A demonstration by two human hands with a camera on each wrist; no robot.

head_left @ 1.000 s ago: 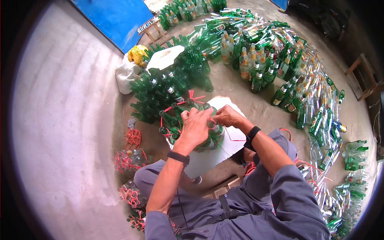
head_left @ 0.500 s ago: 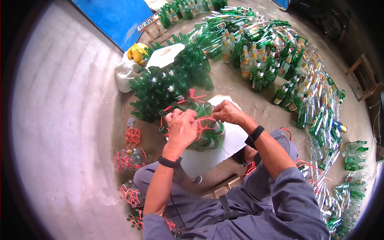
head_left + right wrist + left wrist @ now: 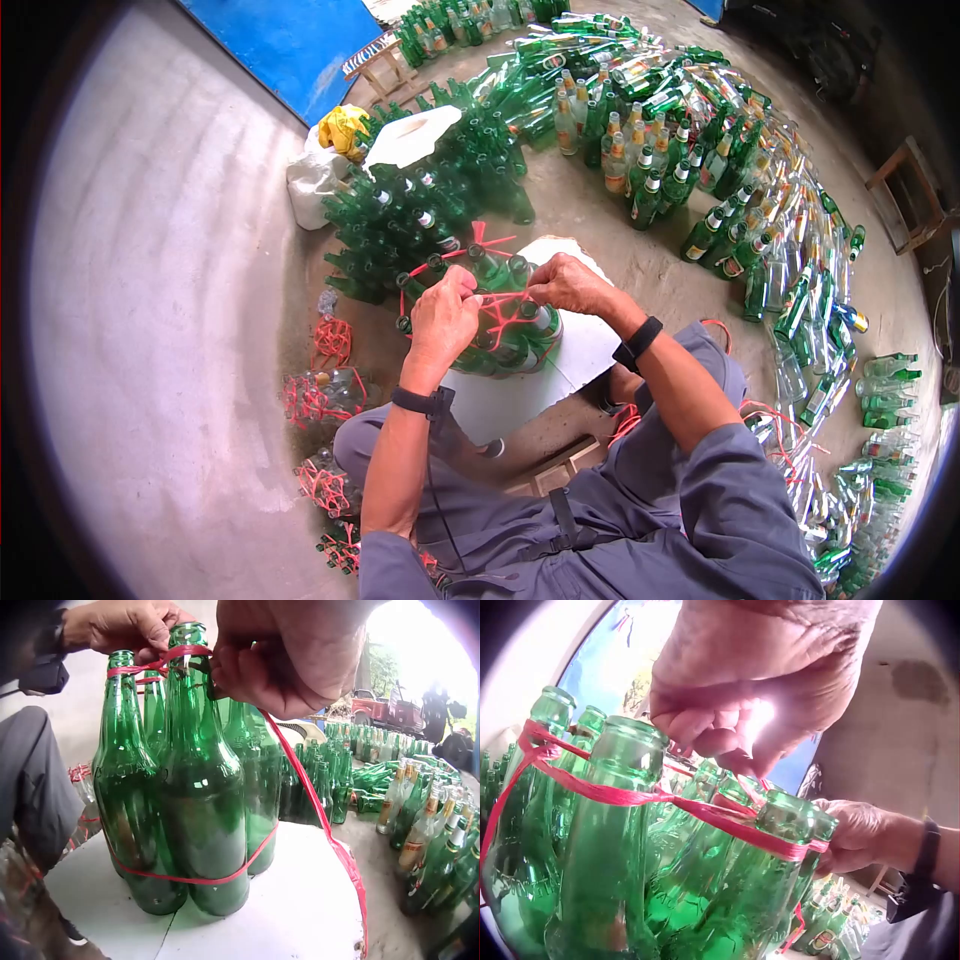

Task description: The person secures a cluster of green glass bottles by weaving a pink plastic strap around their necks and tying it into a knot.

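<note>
A cluster of green glass bottles [image 3: 512, 352] stands upright on a white board [image 3: 490, 405] before the person. Red plastic twine [image 3: 304, 776] circles the necks, and another loop runs round the lower bodies. Over the near necks, the left hand [image 3: 442, 318] pinches a strand of the twine; in the left wrist view its fingertips [image 3: 718, 741] are bunched above the bottle mouths. The right hand [image 3: 570, 284] grips twine beside a neck on the right, and a loose length hangs below it in the right wrist view.
Many green bottles [image 3: 400, 215] stand at the front left, with a white slab [image 3: 412, 138] on top. A long heap of bottles [image 3: 790, 215] curves along the right. Twine-tied bundles [image 3: 325, 395] lie by the left wall. A wooden frame [image 3: 905, 195] leans at far right.
The left hand has drawn back leftward from near the right hand, and twine now spans between them over the necks. The right hand has shifted only slightly.
</note>
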